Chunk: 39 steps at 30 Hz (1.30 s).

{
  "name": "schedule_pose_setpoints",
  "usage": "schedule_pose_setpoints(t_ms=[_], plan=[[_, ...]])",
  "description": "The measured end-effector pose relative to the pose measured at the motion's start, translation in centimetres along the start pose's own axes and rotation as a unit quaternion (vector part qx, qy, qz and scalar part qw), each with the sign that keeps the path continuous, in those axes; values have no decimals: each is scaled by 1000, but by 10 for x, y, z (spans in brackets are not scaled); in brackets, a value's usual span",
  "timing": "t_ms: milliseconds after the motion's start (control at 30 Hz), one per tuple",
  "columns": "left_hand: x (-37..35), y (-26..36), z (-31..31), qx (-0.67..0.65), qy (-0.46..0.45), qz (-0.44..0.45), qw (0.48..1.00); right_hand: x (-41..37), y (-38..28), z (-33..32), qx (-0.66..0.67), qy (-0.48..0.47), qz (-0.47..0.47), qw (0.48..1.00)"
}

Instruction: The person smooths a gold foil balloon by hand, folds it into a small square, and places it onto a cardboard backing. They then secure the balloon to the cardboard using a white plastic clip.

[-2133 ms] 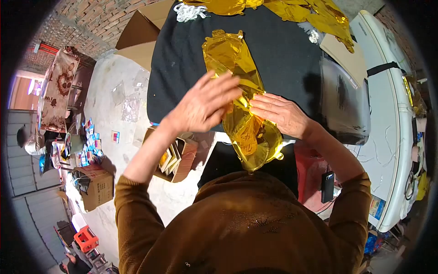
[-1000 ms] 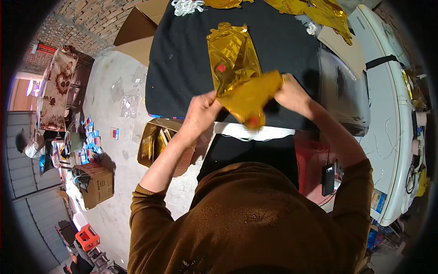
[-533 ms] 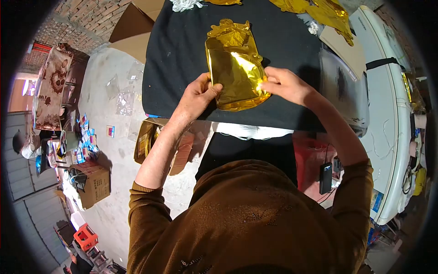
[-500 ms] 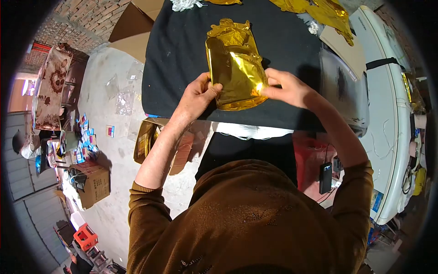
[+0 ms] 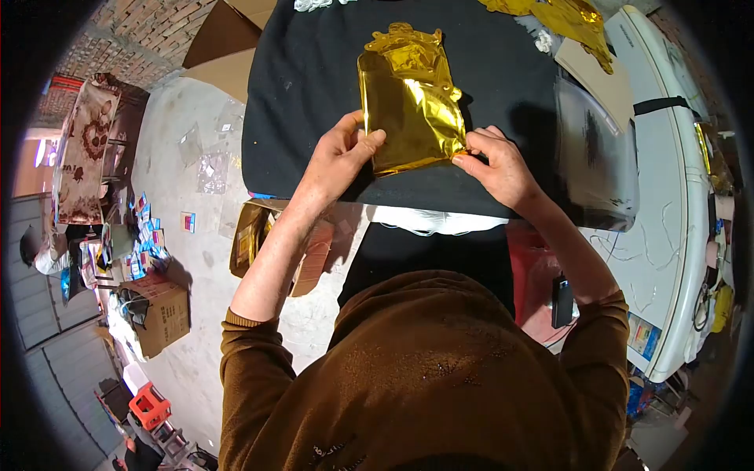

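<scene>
A shiny gold foil piece (image 5: 408, 110), folded flat with a scalloped upper end, lies over the black cloth (image 5: 298, 102) on the table. My left hand (image 5: 339, 155) pinches its lower left edge between thumb and fingers. At its lower right corner, my right hand (image 5: 495, 166) grips the foil with thumb and fingertips. Some of the foil's underside is hidden. More gold foil pieces (image 5: 577, 27) lie at the table's upper right, beside a small white bundle (image 5: 543, 41).
Clear plastic sheets (image 5: 593, 157) and a beige board (image 5: 594, 82) lie on the right. Beyond is a white appliance (image 5: 664, 204). Cardboard boxes (image 5: 161, 314) stand on the floor at left, near a red stool (image 5: 149, 406). An open box (image 5: 251, 235) sits below the table edge.
The foil's lower edge has moved up and now looks straighter and flatter. My right hand has shifted slightly right and down, still at the foil's corner.
</scene>
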State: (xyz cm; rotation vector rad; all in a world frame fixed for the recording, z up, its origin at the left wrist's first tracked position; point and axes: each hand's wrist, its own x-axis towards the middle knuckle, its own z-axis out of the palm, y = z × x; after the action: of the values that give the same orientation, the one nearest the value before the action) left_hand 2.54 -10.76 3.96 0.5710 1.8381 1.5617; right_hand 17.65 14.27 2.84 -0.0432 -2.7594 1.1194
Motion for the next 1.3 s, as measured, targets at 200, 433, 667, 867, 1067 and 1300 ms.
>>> schedule_pose_setpoints(t_ms=[200,433,667,867,1067,1300], plan=[[-34,-2,-12,256,28,142,956,0,2,0,9,12,-9,1000],[-37,-23,4,387,82,227,890,-7,1,8,18,74,-41,996],[-23,-25,7,366,101,211,901,-8,-3,16,-5,118,-31,992],[-23,-27,15,371,140,215,893,-7,-9,24,-54,145,-22,988],[-24,-16,22,383,146,170,896,-1,-19,33,-172,143,17,974],[-15,-15,21,409,134,204,879,8,-32,30,-232,110,56,965]])
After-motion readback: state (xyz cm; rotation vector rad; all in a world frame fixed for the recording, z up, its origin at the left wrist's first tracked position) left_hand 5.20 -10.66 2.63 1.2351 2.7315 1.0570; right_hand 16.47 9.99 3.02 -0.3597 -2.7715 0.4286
